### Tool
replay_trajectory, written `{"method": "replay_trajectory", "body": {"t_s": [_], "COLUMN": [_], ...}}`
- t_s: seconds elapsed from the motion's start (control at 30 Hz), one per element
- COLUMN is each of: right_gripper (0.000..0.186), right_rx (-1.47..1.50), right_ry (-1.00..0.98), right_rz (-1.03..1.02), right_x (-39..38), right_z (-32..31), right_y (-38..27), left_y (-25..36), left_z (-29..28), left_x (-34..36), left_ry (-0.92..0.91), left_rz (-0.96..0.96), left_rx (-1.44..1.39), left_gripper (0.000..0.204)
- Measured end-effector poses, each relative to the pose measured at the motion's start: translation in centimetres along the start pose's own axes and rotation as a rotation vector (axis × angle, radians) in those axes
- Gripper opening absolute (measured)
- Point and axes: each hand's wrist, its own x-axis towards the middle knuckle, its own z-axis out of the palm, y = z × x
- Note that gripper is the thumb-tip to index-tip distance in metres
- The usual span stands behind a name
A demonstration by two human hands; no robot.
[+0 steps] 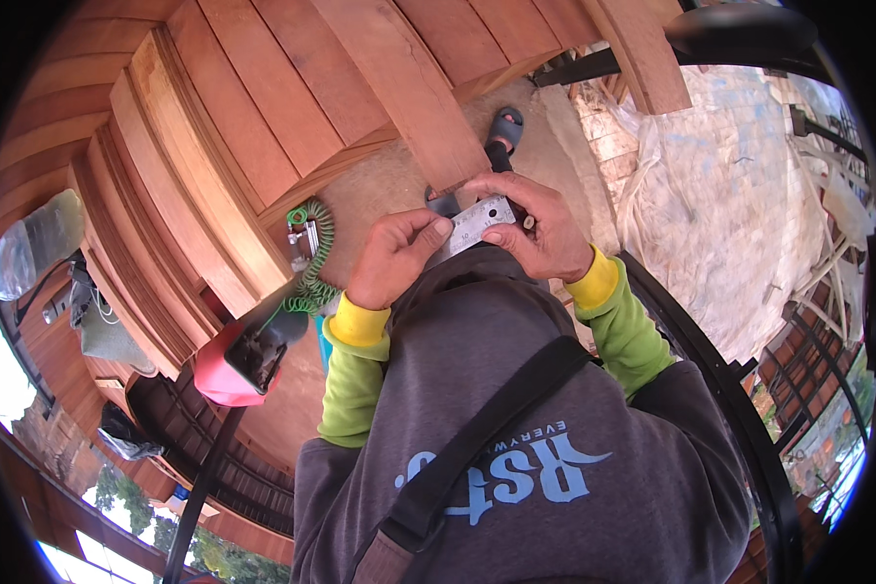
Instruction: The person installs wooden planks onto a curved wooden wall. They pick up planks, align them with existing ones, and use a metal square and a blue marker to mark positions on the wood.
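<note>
Between my two hands, just in front of my body, is a short steel ruler [470,225] with a dark hole near one end. My left hand [389,261] grips one end, its thumb lying on the metal face. My right hand [545,226] pinches the holed end with thumb and fingers. By that palm a small round tip shows, perhaps of a pencil; its kind is unclear. The end of a reddish wooden board [414,92] reaches right up to my right fingers; whether they touch it, I cannot tell.
Several planks [248,88] form a wide wooden surface ahead, with thick stacked boards [190,165] at left. A green coiled air hose [319,255] hangs beside them near a red and black object [238,365]. Whitish sheeting [720,204] covers the right side. Below is a sandalled foot [505,127].
</note>
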Motion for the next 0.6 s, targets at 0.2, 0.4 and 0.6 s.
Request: {"method": "replay_trajectory", "body": {"t_s": [0.2, 0.4, 0.6], "right_gripper": [0.012, 0.023, 0.023], "right_rx": [0.016, 0.357, 0.719], "right_ry": [-0.112, -0.025, 0.074], "right_rz": [0.02, 0.418, 0.599], "right_x": [0.3, -0.7, -1.7], "right_z": [-0.3, 0.7, 1.8], "right_y": [0.3, -0.1, 0.2], "left_y": [1.3, 2.9, 5.2], "left_z": [0.1, 1.2, 2.3], "left_x": [-1.0, -4.0, -6.0], "left_ry": [-0.21, -0.118, 0.161], "left_rz": [-0.208, -0.173, 0.003], "left_rx": [-0.249, -0.023, 0.516], "left_gripper": [0.035, 0.04, 0.024]}}
